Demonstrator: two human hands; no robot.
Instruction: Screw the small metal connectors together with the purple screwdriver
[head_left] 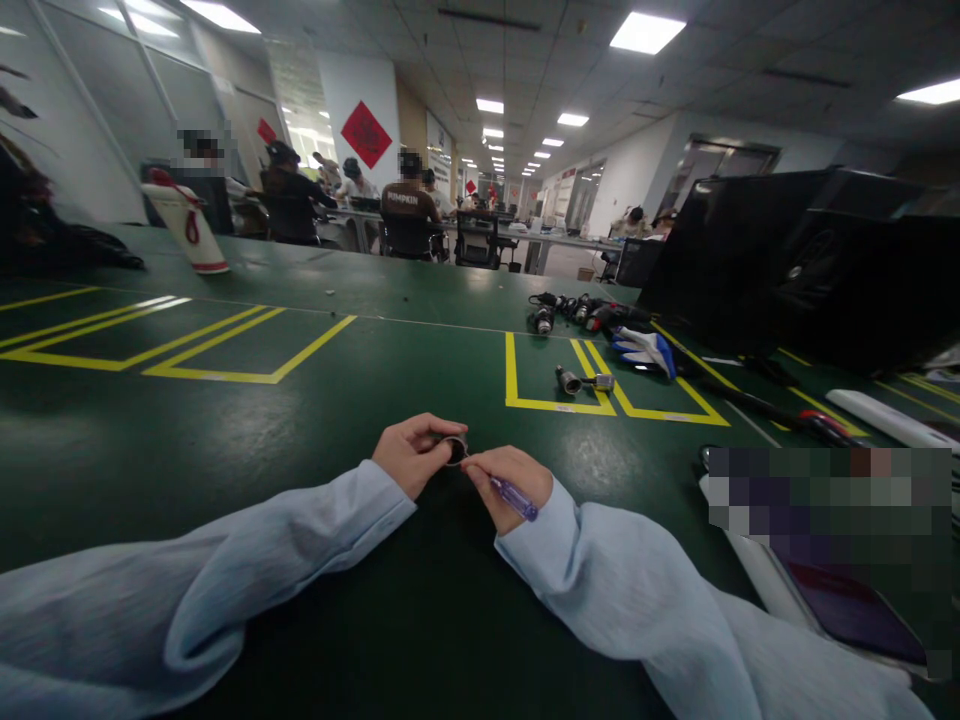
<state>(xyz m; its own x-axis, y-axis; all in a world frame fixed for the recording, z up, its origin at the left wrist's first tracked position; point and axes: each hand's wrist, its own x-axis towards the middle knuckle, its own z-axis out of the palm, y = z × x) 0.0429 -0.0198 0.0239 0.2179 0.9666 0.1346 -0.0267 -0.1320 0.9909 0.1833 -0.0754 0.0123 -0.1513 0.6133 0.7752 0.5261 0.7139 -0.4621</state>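
Note:
My left hand is closed round a small dark metal ring-shaped part, held just above the green table. My right hand is closed on a small screwdriver with a clear purple handle; its tip points into the ring. The two hands touch at the part. Both arms wear light blue sleeves and rest on the table.
Two small metal cylinders lie in a yellow-taped box ahead. Further back lie several dark parts and a blue-and-white glove. Black monitors stand at right. A white bag stands at far left. People sit at desks behind.

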